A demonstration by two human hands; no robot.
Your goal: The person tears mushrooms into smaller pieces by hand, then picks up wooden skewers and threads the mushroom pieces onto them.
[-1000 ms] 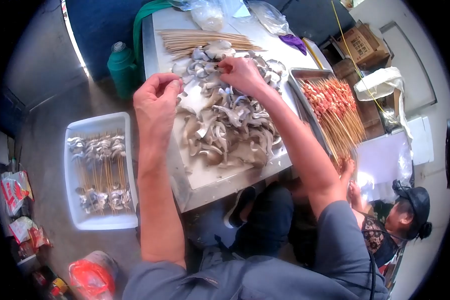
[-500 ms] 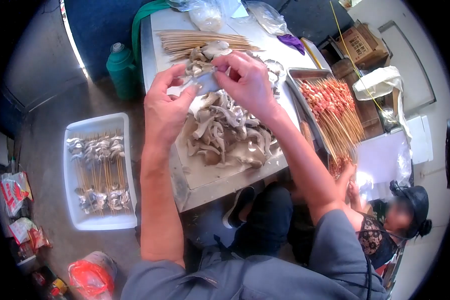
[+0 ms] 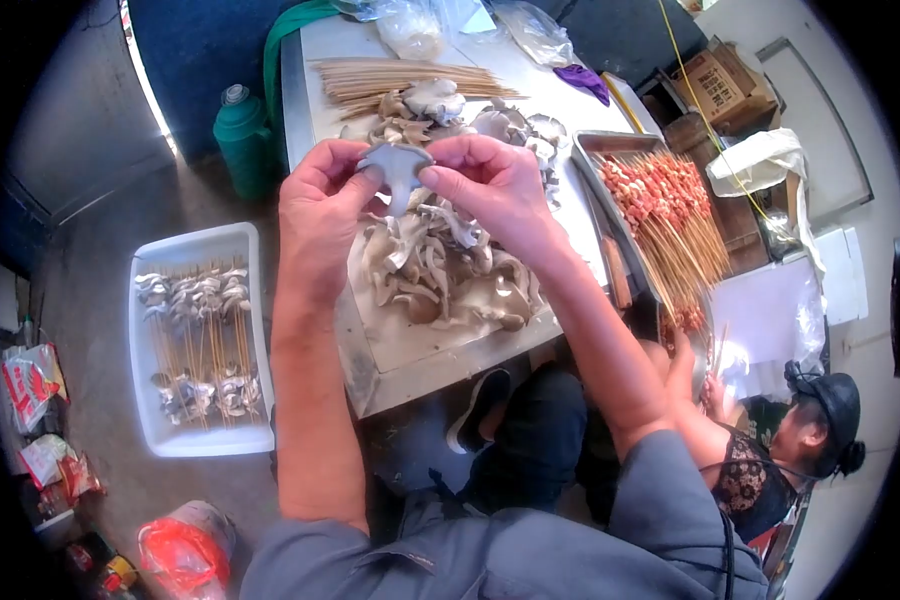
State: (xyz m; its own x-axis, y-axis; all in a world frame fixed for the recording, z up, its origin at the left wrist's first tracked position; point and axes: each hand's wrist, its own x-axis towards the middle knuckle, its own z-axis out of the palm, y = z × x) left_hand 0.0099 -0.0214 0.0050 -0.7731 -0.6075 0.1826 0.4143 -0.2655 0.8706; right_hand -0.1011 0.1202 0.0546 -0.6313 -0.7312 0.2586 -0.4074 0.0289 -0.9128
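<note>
A pale grey mushroom piece (image 3: pixel 398 172) is stretched between my two hands above the table. My left hand (image 3: pixel 328 190) pinches its left edge, and my right hand (image 3: pixel 490 185) pinches its right edge. Below and around them lies a heap of grey-brown mushrooms (image 3: pixel 435 270) on the white board. Thin wooden skewers (image 3: pixel 400 82) are bunched at the far side of the heap.
A white tray (image 3: pixel 202 444) of mushroom skewers is at the left. A metal tray (image 3: pixel 622 144) of meat skewers stands right, near a co-worker in a black hat (image 3: pixel 828 415). Also present are a green flask (image 3: pixel 243 145), plastic bags (image 3: pixel 410 32) and a red-lined bucket (image 3: pixel 183 552).
My hands, earlier apart over the heap, have come together at a mushroom piece, now spread and held at both edges. The co-worker's hands have shifted slightly.
</note>
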